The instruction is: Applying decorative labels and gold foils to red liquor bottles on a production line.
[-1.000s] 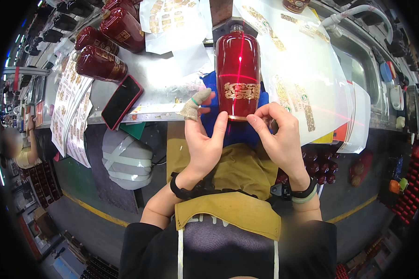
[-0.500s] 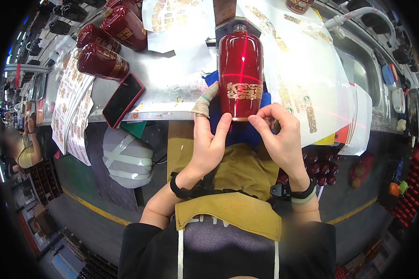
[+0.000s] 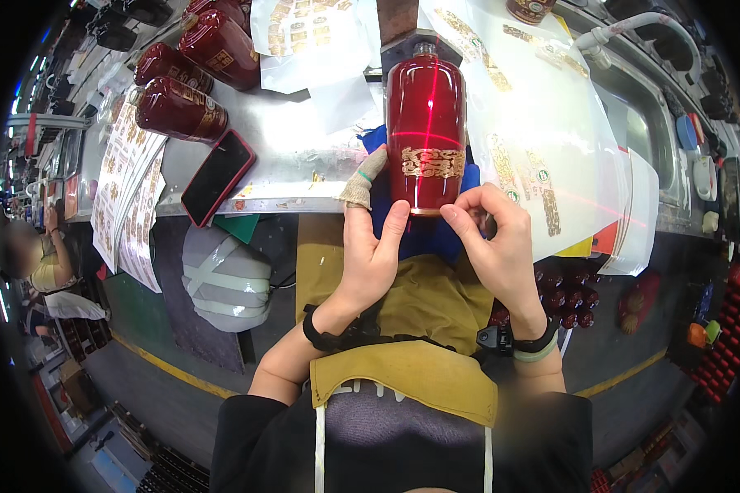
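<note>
A glossy red bottle (image 3: 426, 99) lies in front of me on a blue cloth (image 3: 375, 138), its neck pointing away. Gold patterned decoration (image 3: 433, 163) crosses its lower part, and a red laser cross falls on the glass. My left hand (image 3: 372, 246) holds the bottle's left side, thumb by the base; a finger wears a beige cover (image 3: 360, 186). At the base's right corner, my right hand (image 3: 497, 234) grips with thumb and bent fingers, some fingertips hidden behind it. A white decal sheet (image 3: 543, 123) with gold motifs spreads beside the bottle on the right.
Several red bottles (image 3: 181, 108) lie at the back left near a phone (image 3: 218, 178) in a red case. Strips of decals (image 3: 126, 189) hang over the table's left edge. A sink (image 3: 633, 107) is on the right. A co-worker (image 3: 53, 267) is at far left.
The bottle has turned very slightly, its gold decoration shifting a little. Both hands stay almost in place. At far left, more of the co-worker's pale-clothed leg shows.
</note>
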{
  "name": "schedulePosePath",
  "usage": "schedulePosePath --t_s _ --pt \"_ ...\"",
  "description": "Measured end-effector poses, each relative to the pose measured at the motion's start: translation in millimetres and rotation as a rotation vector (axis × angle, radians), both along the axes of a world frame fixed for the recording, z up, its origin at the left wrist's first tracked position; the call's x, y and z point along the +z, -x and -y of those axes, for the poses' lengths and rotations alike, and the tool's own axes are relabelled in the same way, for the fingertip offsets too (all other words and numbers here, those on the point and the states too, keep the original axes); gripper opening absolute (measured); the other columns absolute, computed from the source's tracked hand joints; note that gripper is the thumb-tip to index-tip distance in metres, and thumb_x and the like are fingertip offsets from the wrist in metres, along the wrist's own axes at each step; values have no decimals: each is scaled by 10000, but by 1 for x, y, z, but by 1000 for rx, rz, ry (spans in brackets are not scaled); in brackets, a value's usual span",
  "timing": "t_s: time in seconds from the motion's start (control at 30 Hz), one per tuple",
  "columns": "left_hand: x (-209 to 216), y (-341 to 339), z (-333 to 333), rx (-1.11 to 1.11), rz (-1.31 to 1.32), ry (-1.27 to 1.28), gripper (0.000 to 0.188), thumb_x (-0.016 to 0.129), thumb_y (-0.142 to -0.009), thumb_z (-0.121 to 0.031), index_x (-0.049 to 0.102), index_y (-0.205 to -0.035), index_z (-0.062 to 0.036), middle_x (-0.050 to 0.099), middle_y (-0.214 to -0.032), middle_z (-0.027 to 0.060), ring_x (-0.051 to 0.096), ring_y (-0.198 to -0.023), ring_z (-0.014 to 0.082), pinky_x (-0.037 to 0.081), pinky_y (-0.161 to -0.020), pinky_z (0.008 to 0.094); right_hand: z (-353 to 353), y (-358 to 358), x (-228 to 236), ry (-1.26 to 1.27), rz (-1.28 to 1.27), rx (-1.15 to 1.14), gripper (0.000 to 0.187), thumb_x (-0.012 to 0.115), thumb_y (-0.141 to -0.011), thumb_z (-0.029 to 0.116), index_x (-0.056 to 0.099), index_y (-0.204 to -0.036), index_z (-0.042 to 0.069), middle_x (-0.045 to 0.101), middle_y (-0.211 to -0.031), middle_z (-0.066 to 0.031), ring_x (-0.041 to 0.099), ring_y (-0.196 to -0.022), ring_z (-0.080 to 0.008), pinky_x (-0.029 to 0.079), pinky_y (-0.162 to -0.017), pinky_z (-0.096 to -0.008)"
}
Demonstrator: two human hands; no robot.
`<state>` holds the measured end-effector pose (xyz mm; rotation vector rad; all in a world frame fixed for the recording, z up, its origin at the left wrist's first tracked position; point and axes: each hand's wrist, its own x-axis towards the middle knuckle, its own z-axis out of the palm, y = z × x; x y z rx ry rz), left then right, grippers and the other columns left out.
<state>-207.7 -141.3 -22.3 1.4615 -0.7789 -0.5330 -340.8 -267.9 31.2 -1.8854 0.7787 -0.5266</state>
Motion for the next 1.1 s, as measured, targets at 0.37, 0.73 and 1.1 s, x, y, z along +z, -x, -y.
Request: schedulePosePath --t_s 0.37,0.73,1.1 --pt "-1 1 0 7 61 -25 578 575 -1052 -120 352 -1551 66 421 -1569 215 386 -1472 308 257 -1235 418 0 0 0 2 8 9 191 779 -930 136 665 -876 -6 612 -756 -69 546 -654 -163 442 -616 -310" --pt "-10 -2 -6 134 537 187 311 768 -880 33 698 -1184 31 648 -1331 165 658 -1181 316 564 -969 392 0 -1 0 12 -1 1 187 783 -926 125 659 -875 -5 621 -764 -75 555 -653 -161 452 -617 -306" --pt "-4 -13 3 129 996 139 188 795 -809 36 759 -992 53 757 -1173 153 705 -1086 310 626 -842 386 19 13 11 -24 -97 78 186 772 -928 156 709 -937 -19 670 -819 -112 618 -700 -195 481 -641 -326"
